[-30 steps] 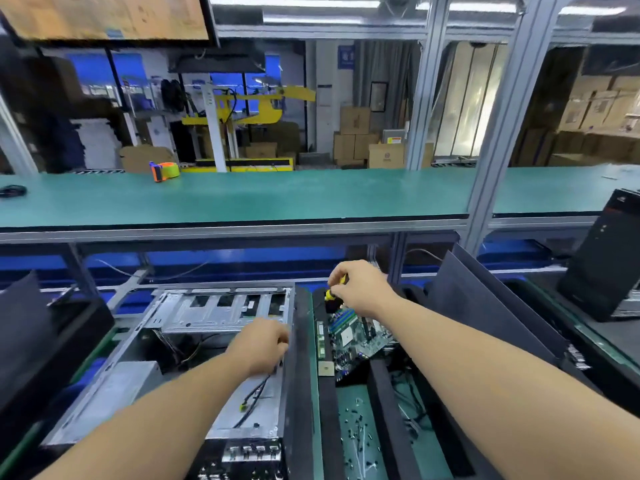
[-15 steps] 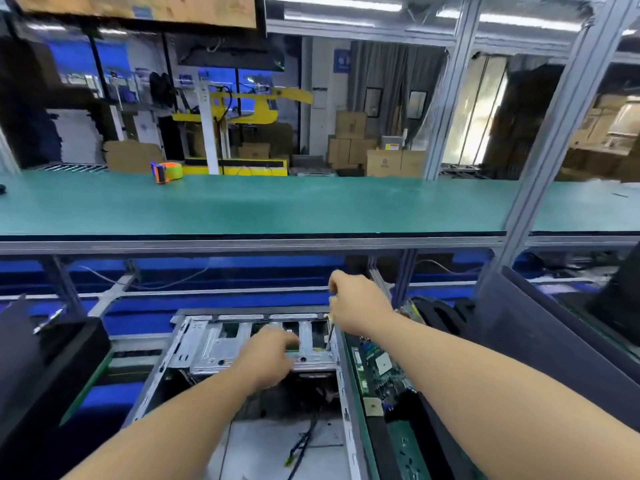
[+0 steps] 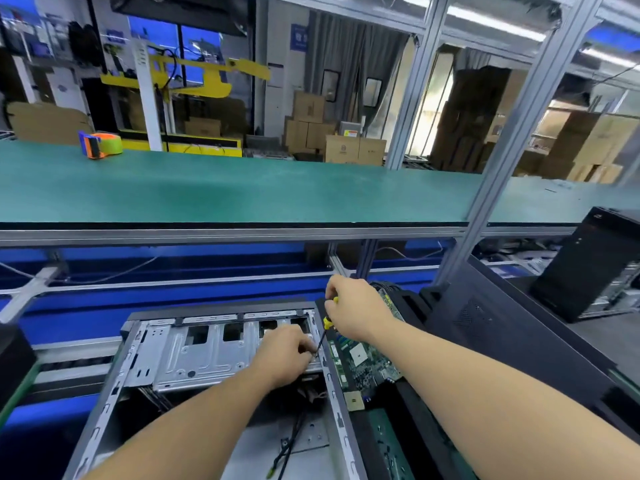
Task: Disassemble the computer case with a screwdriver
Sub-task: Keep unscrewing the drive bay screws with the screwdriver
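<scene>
Computer case [image 3: 180, 362] lies open on its side at the near edge of the bench, below the long green shelf [image 3: 242, 192] — metal drive cage [image 3: 204, 355] across its far end, loose cables [image 3: 291, 441] on its floor. Right hand [image 3: 356, 310] grips the yellow-and-black screwdriver [image 3: 325, 327], shaft angled down-left with its tip at the cage's right edge; left hand [image 3: 284, 351] is curled there, fingertips pinching at the tip — what they hold is too small to tell. Circuit board [image 3: 363, 362] sits just right of the case; tape dispenser [image 3: 100, 144] sits far left on the shelf.
</scene>
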